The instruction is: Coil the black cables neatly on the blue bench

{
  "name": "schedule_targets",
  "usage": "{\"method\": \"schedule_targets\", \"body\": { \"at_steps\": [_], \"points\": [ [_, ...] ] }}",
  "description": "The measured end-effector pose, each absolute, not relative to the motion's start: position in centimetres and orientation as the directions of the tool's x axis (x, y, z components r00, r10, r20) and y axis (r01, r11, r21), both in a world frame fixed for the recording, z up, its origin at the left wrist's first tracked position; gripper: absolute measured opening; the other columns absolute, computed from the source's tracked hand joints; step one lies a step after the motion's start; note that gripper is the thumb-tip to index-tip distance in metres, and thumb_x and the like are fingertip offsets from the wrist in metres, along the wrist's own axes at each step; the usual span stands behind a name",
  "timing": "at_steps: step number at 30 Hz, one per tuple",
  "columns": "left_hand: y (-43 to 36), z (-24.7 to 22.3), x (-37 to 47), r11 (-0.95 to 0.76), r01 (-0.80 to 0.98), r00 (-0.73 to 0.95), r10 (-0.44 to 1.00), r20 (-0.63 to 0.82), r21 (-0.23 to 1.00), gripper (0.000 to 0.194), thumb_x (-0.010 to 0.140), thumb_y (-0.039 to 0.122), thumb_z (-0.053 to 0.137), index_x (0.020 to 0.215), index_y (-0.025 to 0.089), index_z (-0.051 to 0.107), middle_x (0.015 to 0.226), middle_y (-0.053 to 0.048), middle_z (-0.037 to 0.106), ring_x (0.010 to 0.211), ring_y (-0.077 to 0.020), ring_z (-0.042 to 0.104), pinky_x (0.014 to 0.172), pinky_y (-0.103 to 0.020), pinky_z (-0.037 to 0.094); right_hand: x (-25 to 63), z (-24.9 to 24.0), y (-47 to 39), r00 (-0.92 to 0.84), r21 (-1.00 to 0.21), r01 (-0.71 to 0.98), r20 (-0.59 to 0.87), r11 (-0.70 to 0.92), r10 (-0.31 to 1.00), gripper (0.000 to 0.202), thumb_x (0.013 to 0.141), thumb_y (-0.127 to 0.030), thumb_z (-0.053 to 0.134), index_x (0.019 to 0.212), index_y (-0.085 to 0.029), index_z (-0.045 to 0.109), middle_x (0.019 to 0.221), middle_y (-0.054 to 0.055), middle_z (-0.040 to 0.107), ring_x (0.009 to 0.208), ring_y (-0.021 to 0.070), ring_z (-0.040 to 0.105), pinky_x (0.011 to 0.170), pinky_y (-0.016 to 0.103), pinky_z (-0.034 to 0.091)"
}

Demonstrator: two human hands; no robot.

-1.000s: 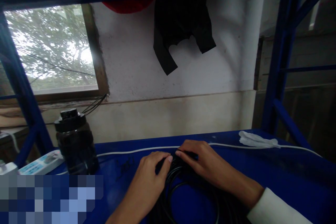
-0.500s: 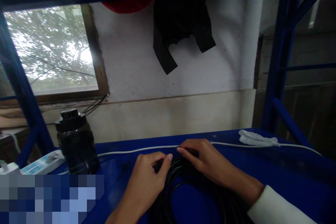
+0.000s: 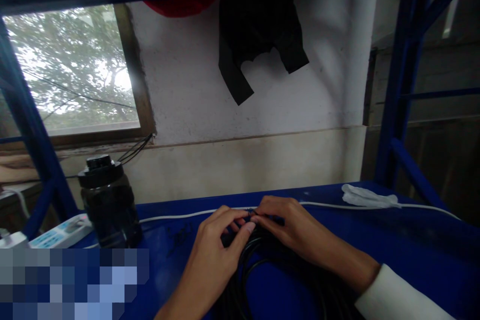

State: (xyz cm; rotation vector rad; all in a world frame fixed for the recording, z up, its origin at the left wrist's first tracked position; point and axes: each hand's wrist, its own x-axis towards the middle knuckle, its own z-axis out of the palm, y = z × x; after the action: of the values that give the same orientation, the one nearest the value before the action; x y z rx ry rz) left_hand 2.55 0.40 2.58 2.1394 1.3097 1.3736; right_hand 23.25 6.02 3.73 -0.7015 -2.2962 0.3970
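Observation:
A coil of black cable (image 3: 249, 265) lies on the blue shelf, in front of me. My left hand (image 3: 221, 245) is at the coil's far left side, thumb and fingers closed in a pinch; what is between them is hidden. Against its fingertips, my right hand (image 3: 287, 220) pinches a thin dark strand (image 3: 250, 211) at the top of the coil. The strand is too small to make out fully. Small thin black pieces (image 3: 180, 236) lie on the shelf left of my hands.
A white cable (image 3: 176, 217) runs across the shelf behind my hands. A dark bottle (image 3: 109, 205) and a white power strip (image 3: 62, 232) stand at left. Crumpled clear plastic (image 3: 369, 197) lies back right. Blue uprights (image 3: 393, 90) frame the shelf; a black bag (image 3: 258, 25) hangs above.
My left hand has moved right and slightly up, so its fingertips now meet those of my right hand above the coil. My right hand has barely moved.

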Motion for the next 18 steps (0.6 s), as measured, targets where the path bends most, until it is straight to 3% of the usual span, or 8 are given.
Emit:
{"method": "schedule_targets", "body": {
  "at_steps": [12,18],
  "points": [
    [0.66,2.77,3.04,-0.508,0.429,0.078,0.845,0.53,0.747,0.02,0.095,0.034,0.067,0.083,0.022,0.078,0.085,-0.002,0.072,0.081,-0.0185,0.065,0.077,-0.03,0.046,23.15,3.55,5.67,-0.672,-0.458,0.307,0.516,0.834,0.531,0.02,0.108,-0.03,0.061,0.099,-0.022,0.077,0.094,0.002,0.064,0.085,0.0149,0.062,0.078,0.026,0.045],
    [1.03,2.57,2.91,-0.472,0.358,0.022,0.867,0.497,0.806,0.022,0.095,0.038,0.065,0.085,0.021,0.075,0.085,-0.003,0.074,0.082,-0.0201,0.067,0.078,-0.031,0.049,23.17,3.63,5.39,-0.689,-0.435,0.331,0.495,0.837,0.529,0.017,0.106,-0.025,0.063,0.095,-0.02,0.075,0.096,0.002,0.063,0.09,0.0153,0.062,0.079,0.027,0.044]
  ]
}}
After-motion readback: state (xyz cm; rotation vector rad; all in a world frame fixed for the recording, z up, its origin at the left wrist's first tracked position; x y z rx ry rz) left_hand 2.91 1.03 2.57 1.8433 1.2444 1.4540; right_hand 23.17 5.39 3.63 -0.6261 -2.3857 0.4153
